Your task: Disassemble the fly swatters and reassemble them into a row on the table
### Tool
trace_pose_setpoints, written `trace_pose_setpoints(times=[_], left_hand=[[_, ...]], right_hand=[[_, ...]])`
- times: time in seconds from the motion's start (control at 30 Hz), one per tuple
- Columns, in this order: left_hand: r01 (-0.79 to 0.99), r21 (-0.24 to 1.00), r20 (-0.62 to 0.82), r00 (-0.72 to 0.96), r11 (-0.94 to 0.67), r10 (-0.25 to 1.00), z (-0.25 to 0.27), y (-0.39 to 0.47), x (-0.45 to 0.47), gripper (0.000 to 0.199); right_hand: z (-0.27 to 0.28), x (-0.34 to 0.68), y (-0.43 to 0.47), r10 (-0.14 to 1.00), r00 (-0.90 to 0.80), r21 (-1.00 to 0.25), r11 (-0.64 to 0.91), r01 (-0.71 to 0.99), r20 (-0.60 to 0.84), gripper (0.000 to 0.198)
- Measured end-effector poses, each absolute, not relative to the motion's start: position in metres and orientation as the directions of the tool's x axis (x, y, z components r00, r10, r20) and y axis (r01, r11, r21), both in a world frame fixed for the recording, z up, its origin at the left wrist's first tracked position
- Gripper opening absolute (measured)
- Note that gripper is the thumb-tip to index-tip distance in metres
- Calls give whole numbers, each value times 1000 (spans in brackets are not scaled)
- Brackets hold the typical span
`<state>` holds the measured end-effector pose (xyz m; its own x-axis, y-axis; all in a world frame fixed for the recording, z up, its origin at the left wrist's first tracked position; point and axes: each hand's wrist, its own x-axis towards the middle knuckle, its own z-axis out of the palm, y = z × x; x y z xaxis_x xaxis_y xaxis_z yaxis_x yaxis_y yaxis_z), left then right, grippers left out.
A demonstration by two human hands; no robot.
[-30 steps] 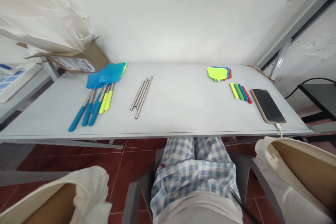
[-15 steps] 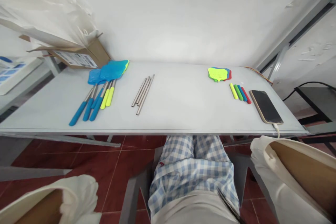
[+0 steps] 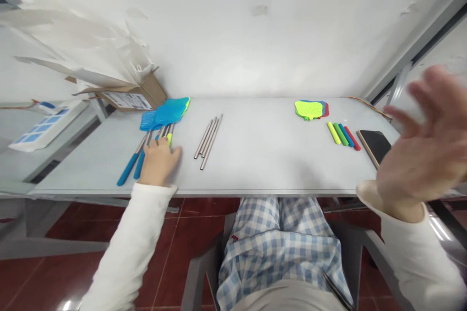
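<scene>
My left hand (image 3: 156, 161) lies over the handles of several fly swatters at the left of the table. Its fingers bend loosely across them and its thumb stands apart; no firm grip shows. These fly swatters have blue heads (image 3: 171, 111), metal shafts, and blue handles (image 3: 127, 169) or yellow ones (image 3: 169, 139). Beside my thumb lie several bare metal tubes (image 3: 209, 138). My right hand (image 3: 419, 155) is raised, blurred, above the phone (image 3: 374, 143) at the right, its fingers spread and nothing visible in it.
Loose swatter heads (image 3: 310, 109) in yellow, blue and red are stacked at the right rear. In front of them lie yellow, green, blue and red handle sleeves (image 3: 343, 134). A cardboard box (image 3: 133, 97) stands at the back left, against the white wall.
Both my hands have come into view: the left onto the swatter handles, the right up over the phone. The camera view has shifted slightly; the table's things lie as before.
</scene>
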<state>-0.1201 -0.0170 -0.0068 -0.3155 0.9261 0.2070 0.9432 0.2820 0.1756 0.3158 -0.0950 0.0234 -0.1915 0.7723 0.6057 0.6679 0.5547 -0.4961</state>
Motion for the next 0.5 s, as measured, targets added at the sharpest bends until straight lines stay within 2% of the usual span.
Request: trace_pose_setpoints(times=[0.07,0.13,0.3,0.4,0.5], left_hand=[[955,128,230,-291,267,929,-25,-10,-125,43],[954,145,245,-292,263,925,-32,-7,-127,43],[888,324,78,-369,327,926,-13,1,-124,44],[752,556,-34,-406,354,913,9,0,-122,43],[434,850,-145,-354,300,924,25,-16,-114,32]], right_hand=[[23,307,-92,769,-201,-502,567,653,607,43],[20,297,-87,768,-210,-510,576,639,605,44],[5,282,-74,764,-224,-532,597,600,605,40],[1,279,-65,790,-331,-540,600,590,516,35],[4,275,-52,795,-450,-589,605,536,408,27]])
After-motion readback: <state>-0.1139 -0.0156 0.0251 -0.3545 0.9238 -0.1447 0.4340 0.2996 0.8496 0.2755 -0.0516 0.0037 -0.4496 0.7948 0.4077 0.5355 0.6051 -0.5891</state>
